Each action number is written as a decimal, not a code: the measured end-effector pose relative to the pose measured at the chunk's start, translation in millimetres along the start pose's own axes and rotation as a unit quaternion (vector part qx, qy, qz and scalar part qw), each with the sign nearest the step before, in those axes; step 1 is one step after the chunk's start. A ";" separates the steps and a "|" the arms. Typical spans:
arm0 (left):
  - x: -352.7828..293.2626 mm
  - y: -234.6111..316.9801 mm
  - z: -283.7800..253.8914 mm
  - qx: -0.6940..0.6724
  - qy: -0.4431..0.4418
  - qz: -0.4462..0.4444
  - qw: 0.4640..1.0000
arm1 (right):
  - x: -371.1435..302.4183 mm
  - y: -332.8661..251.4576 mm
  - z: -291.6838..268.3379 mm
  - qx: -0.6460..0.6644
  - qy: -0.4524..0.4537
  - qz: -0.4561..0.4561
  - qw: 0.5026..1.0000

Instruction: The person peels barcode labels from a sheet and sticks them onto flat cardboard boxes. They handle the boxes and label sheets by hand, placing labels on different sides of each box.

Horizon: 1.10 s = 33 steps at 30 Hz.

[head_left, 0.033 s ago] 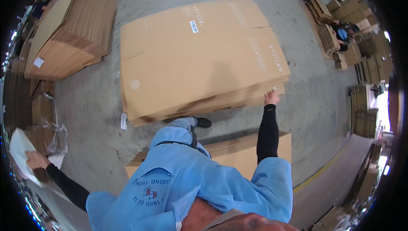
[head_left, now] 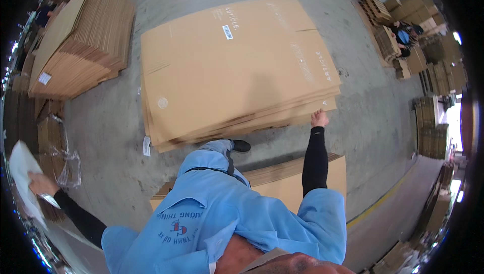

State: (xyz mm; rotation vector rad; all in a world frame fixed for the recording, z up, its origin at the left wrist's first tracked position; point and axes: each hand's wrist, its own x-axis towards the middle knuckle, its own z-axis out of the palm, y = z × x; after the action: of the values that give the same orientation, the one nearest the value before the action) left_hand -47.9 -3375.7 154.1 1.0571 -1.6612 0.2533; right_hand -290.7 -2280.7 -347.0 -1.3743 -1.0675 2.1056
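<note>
1. I see the flat cardboard pile (head_left: 217, 67) lying on the grey floor (head_left: 373, 133) at twelve o'clock, its top sheets slightly askew.
2. The right hand (head_left: 319, 118), at three o'clock, is bunched against the pile's near edge, by the corner; I can't tell whether it pinches the board.
3. The left hand (head_left: 43, 184), between eight and nine o'clock, pinches a white sheet (head_left: 22, 165).
4. A taller cardboard stack (head_left: 96, 37) stands at ten o'clock; a co-worker (head_left: 406, 37) is at two.

Two hands (head_left: 319, 118) (head_left: 42, 184); apparently one white sheet (head_left: 21, 167); three nearby cardboard stacks (head_left: 212, 72) (head_left: 83, 47) (head_left: 285, 189).
</note>
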 end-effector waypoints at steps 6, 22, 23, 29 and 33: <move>-159.0 295.8 55.0 -0.470 -0.308 0.012 0.827 | -89.6 50.1 -155.1 0.022 0.140 0.078 0.987; -605.2 557.7 -310.5 -0.426 -0.832 0.291 -0.203 | -467.8 -10.0 -271.5 0.117 0.238 -0.198 0.944; -616.5 554.9 -326.4 -0.388 -0.821 0.328 -0.260 | -481.4 -17.0 -258.3 0.112 0.223 -0.243 0.937; -629.6 490.6 -377.5 -0.242 -0.721 0.483 -0.433 | -561.3 6.5 -202.5 0.117 0.291 -0.274 0.909; -637.7 450.1 -366.0 -0.095 -0.709 0.508 -0.480 | -602.0 55.4 -147.2 0.116 0.261 -0.234 0.929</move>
State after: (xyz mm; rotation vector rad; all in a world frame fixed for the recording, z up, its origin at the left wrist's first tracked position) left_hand -133.1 -2557.6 -104.1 1.1844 0.6240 0.3380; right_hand 105.4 -2671.6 -69.0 -1.2968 -0.7902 1.3637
